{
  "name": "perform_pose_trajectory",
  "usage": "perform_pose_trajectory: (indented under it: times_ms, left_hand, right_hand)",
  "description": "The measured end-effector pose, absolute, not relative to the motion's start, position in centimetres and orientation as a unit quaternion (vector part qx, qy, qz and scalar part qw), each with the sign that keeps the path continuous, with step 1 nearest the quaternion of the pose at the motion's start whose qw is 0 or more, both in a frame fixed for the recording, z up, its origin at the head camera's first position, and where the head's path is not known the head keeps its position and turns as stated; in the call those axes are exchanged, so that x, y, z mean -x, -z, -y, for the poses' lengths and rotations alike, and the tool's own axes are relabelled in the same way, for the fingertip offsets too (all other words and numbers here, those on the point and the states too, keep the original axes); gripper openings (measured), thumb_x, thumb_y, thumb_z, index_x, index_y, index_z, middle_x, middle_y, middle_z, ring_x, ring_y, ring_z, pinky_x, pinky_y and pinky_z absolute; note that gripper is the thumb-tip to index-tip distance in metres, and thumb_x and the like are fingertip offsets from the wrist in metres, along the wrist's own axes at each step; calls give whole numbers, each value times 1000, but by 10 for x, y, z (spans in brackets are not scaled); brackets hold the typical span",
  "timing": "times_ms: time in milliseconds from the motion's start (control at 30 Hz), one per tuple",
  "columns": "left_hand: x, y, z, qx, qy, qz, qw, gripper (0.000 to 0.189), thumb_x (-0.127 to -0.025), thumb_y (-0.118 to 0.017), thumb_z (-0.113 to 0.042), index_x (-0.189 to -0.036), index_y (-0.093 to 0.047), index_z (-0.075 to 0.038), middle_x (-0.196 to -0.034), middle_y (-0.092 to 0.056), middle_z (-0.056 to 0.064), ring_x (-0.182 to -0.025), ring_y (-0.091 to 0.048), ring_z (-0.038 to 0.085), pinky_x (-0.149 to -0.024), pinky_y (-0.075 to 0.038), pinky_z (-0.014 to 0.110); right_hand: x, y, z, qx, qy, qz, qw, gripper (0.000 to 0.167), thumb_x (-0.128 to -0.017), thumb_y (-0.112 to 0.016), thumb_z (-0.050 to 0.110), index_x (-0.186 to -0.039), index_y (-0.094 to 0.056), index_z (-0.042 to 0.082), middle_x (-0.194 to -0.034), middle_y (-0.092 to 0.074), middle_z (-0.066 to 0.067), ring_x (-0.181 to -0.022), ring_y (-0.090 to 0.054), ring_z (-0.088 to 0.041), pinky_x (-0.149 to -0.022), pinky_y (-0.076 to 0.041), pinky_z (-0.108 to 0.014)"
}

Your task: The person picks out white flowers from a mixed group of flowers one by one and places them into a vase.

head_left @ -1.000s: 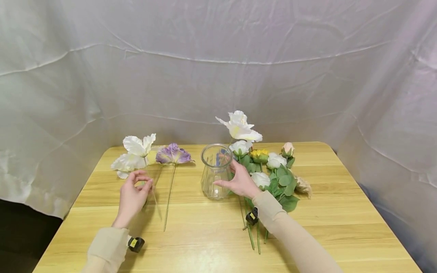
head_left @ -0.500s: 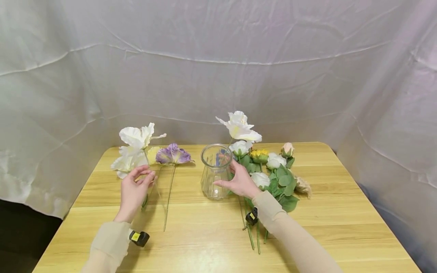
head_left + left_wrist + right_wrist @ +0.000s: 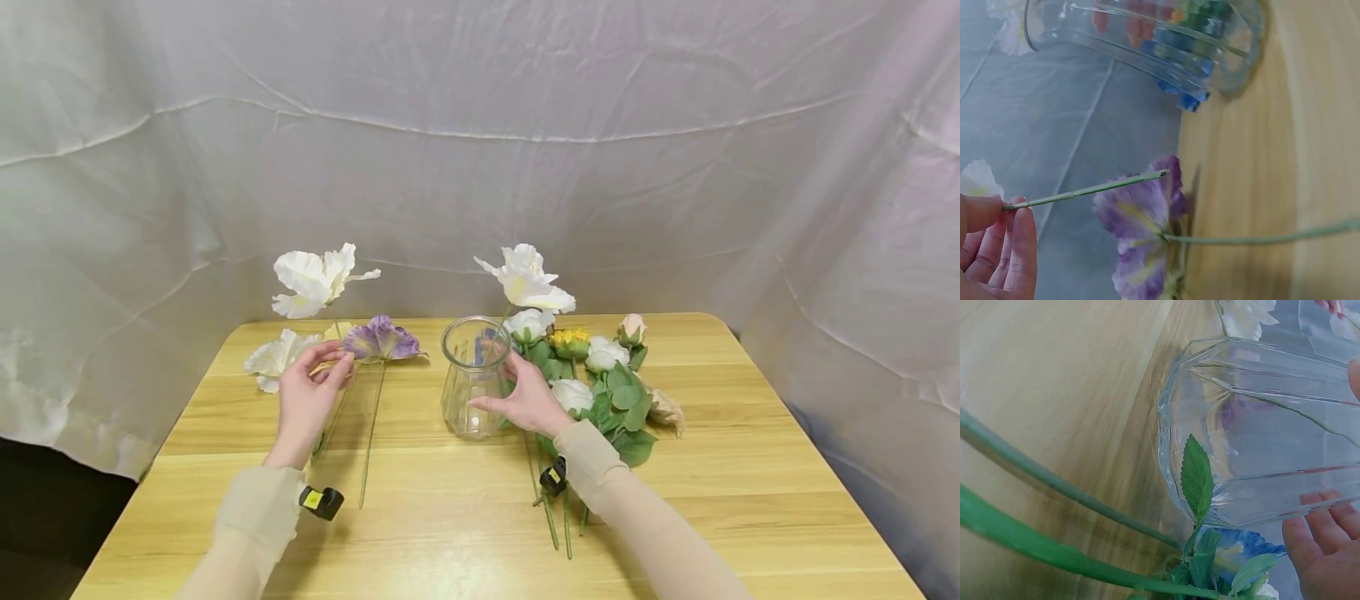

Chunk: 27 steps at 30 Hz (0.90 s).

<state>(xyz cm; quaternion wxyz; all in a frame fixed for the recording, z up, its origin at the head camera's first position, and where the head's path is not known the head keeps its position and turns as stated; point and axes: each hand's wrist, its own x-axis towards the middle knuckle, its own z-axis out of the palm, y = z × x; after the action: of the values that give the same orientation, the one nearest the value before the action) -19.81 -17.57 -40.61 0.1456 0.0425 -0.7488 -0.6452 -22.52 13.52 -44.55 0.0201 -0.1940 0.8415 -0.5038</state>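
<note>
Left hand (image 3: 311, 396) pinches white flower (image 3: 318, 279) by the stem (image 3: 1097, 187), left of vase (image 3: 461, 408); bloom up, lower tip slanting toward vase. Right hand (image 3: 531, 396), nearer vase, grips vase's right side.

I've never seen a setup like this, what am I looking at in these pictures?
There's no machine, just a person working bare-handed at a table. The wide picture comes from a camera on the head, looking down; the two close-ups come from wrist cameras. The left hand pinches the stem of a white flower above the table. The right hand holds a glass vase with another white flower standing in it. A purple flower lies left of the vase, more flowers to its right.
</note>
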Motion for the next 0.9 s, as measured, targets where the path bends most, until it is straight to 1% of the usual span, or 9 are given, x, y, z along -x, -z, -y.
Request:
perform_pose_trajectory:
  times_ms: [67, 167, 300, 500, 633, 767, 900]
  left_hand:
    - [200, 402, 172, -33, 645, 748, 150, 30, -97, -66, -9, -124, -61, 3, -91, -64, -17, -76, -68, -5, -76, -61, 18]
    - [205, 393, 163, -16, 651, 741, 160, 28, -95, -66, -4, -122, -62, 5, -90, -64, -18, -74, -67, -5, -73, -61, 16]
    - [212, 380, 151, 2, 659, 733, 170, 26, -94, -67, -1, -118, -62, 7, -87, -65, -18, -75, -68, -4, -72, -61, 17]
    - [222, 360, 135, 37, 657, 732, 178, 25, -94, -68, -3, -117, -63, 6, -88, -67, -19, -78, -68, -2, -74, -61, 18]
    - [226, 349, 125, 57, 652, 733, 184, 24, -94, -68, -5, -116, -65, 3, -89, -68, -18, -78, -68, 2, -75, -61, 20]
    - [230, 333, 114, 84, 646, 732, 200, 22, -93, -69, -5, -114, -67, 1, -93, -70, -11, -78, -68, 4, -74, -60, 18]
    - [233, 315, 101, 117, 651, 719, 214, 21, -93, -68, -4, -113, -67, 2, -98, -72, 1, -77, -68, 3, -75, -60, 18]
  right_hand:
    - [225, 445, -135, 197, 506, -840, 20, 87, -80, -87, 25, -153, -40, 16, -144, -59, -18, -138, -53, -33, -119, -40, -48]
    - [224, 445, -135, 196, 506, -840, 21, 88, -80, -87, 25, -153, -40, 15, -143, -59, -19, -139, -52, -34, -120, -40, -49]
    - [225, 446, -135, 194, 503, -842, 21, 89, -80, -87, 25, -154, -38, 12, -143, -59, -18, -139, -52, -33, -120, -40, -48]
    - [226, 446, -135, 197, 506, -840, 20, 90, -80, -87, 24, -154, -38, 11, -144, -58, -19, -138, -53, -33, -119, -40, -49]
    - [226, 446, -135, 202, 508, -837, 22, 89, -79, -87, 24, -154, -39, 13, -147, -56, -18, -139, -52, -31, -120, -40, -47]
    - [226, 446, -135, 204, 507, -837, 20, 88, -79, -87, 24, -153, -40, 18, -147, -56, -17, -139, -52, -30, -120, -40, -46]
    - [225, 446, -135, 204, 504, -839, 15, 88, -80, -87, 24, -153, -40, 18, -146, -57, -17, -139, -52, -31, -119, -41, -47]
